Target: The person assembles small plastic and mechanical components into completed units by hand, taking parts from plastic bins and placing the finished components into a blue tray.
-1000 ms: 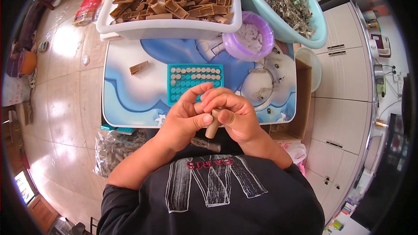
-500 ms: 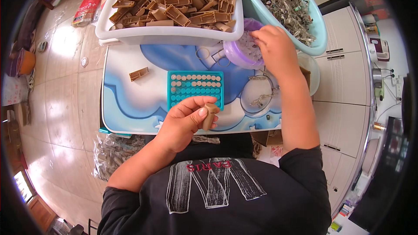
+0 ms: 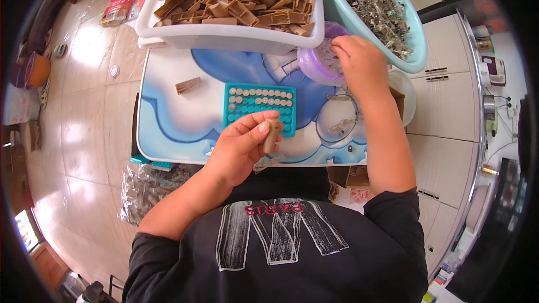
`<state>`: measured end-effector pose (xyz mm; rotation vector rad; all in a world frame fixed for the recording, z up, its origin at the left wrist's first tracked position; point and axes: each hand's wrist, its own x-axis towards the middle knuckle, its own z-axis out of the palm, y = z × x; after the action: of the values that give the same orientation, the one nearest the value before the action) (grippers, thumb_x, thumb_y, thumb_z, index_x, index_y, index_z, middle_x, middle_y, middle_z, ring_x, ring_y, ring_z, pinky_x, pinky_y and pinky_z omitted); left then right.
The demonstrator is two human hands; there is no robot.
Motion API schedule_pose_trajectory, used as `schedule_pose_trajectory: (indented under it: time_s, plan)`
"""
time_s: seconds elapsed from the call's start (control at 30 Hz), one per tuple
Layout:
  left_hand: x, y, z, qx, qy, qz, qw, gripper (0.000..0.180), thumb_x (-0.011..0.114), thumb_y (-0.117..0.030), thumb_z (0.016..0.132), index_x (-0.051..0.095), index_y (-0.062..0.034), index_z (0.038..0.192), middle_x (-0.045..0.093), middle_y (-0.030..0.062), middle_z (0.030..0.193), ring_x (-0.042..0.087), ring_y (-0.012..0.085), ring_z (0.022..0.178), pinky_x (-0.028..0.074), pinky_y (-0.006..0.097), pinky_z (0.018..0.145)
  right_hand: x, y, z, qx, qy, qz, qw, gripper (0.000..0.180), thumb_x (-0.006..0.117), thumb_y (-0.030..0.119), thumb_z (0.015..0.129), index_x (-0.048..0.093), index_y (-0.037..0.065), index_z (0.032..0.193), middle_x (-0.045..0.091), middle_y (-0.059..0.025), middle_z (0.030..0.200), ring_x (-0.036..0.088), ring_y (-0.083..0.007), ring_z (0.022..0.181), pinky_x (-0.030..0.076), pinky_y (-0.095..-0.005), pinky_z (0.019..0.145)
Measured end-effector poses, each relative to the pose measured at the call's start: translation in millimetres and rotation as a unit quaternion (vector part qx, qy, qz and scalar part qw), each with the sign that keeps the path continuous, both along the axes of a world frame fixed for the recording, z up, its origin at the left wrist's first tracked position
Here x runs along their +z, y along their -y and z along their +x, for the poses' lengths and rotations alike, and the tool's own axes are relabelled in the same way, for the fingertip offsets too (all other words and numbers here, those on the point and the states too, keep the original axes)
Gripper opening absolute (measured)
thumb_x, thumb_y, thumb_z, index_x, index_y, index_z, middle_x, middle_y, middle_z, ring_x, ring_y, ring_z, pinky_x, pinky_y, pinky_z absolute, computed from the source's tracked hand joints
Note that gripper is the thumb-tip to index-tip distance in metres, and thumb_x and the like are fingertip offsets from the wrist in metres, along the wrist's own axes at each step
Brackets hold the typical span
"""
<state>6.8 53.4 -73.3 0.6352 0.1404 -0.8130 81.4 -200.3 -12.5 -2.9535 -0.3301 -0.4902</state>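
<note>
My left hand [image 3: 238, 147] pinches a tan-brown plastic casing [image 3: 271, 137] between thumb and fingers, its long side nearly upright. Just behind that hand lies a teal slotted tray [image 3: 227, 100], with small round pale discs in its far rows; the hand covers part of its near side. At the right, my right hand [image 3: 361, 63] reaches over a purple basin [image 3: 314, 70] of small whitish pieces. Its fingertips are closed together at the basin, and what they hold, if anything, is too small to make out. A single brown casing [image 3: 188, 85] rests on the table to the left.
A white tub [image 3: 236, 40] heaped with brown casings stands at the back. Beside it, a light-blue basin [image 3: 418, 59] holds a tangle of clear-wrapped parts. Small bundles [image 3: 339, 126] lie on the blue-and-white table [image 3: 168, 129]. A plastic bag [image 3: 149, 191] is below its front left edge.
The whole view has shifted slightly, so the table sits a little farther right and higher. My left hand still holds the casing, and my right hand stays at the purple basin.
</note>
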Motion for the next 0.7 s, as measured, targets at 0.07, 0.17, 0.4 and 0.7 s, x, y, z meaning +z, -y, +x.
schedule_pose_trajectory:
  time_s: [0.07,0.17,0.4,0.7]
  plan:
    - [4,1,2,0.011,-0.05,0.012,0.999,0.034,0.055,-0.02,0.092,0.052,-0.0029,0.121,0.06,0.0078,0.105,0.06,0.0167,0.089,0.051,0.029,0.076,9,-19,-18,0.017,0.107,0.083,0.991,0.006,0.061,0.006,0.077,0.06,0.008,0.083,0.06,-0.0081,0.073,0.06,-0.0281,0.068,0.047,-0.0396,0.06]
    - [2,-1,3,0.017,-0.065,-0.008,0.998,0.034,0.054,-0.022,0.092,0.052,-0.004,0.122,0.06,0.007,0.104,0.06,0.0161,0.088,0.051,0.028,0.076,1,-53,-51,0.024,0.027,0.27,0.962,0.011,0.064,0.004,0.075,0.061,0.007,0.085,0.062,-0.0087,0.075,0.061,-0.0271,0.069,0.049,-0.036,0.059]
    - [6,1,2,0.02,-0.073,-0.04,0.996,0.033,0.053,-0.021,0.093,0.05,-0.0057,0.123,0.06,0.0055,0.103,0.06,0.0158,0.088,0.052,0.029,0.078,-15,-84,-90,0.116,0.003,0.325,0.938,0.015,0.067,0.0,0.072,0.063,0.003,0.085,0.061,-0.01,0.077,0.061,-0.0284,0.069,0.05,-0.0362,0.059]
    - [5,2,-1,0.02,-0.056,-0.035,0.998,0.033,0.054,-0.02,0.092,0.05,-0.0059,0.122,0.06,0.0041,0.101,0.059,0.0152,0.089,0.051,0.029,0.076,-19,-87,-98,0.112,0.031,0.297,0.948,0.017,0.068,-0.002,0.068,0.062,0.002,0.084,0.059,-0.009,0.08,0.06,-0.0275,0.072,0.049,-0.0356,0.061]
